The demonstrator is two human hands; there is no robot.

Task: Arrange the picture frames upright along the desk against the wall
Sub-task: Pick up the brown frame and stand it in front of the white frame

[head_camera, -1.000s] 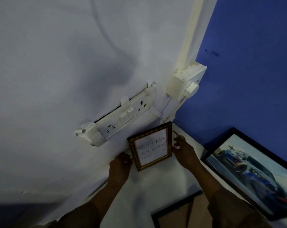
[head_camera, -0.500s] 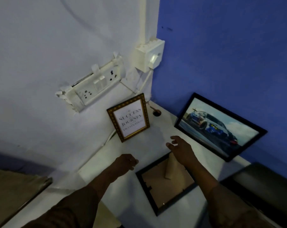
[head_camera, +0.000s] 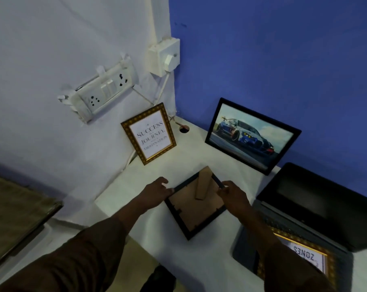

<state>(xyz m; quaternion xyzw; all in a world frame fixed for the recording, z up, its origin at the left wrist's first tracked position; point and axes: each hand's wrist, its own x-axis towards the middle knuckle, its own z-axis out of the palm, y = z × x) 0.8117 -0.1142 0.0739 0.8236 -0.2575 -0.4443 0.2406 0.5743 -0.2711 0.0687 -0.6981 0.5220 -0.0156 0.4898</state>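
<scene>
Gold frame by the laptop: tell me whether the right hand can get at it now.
Probably not right away: the right hand is gripping the face-down black frame, though nothing blocks the gold frame beside that forearm.

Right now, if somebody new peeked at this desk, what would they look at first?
Probably the race car picture in its black frame, leaning on the blue wall at the back right. Next, the gold frame with the word SUCCESS, standing against the white wall under the switchboard. In the middle, the left hand and the right hand grip a black frame lying face down on the desk.
</scene>
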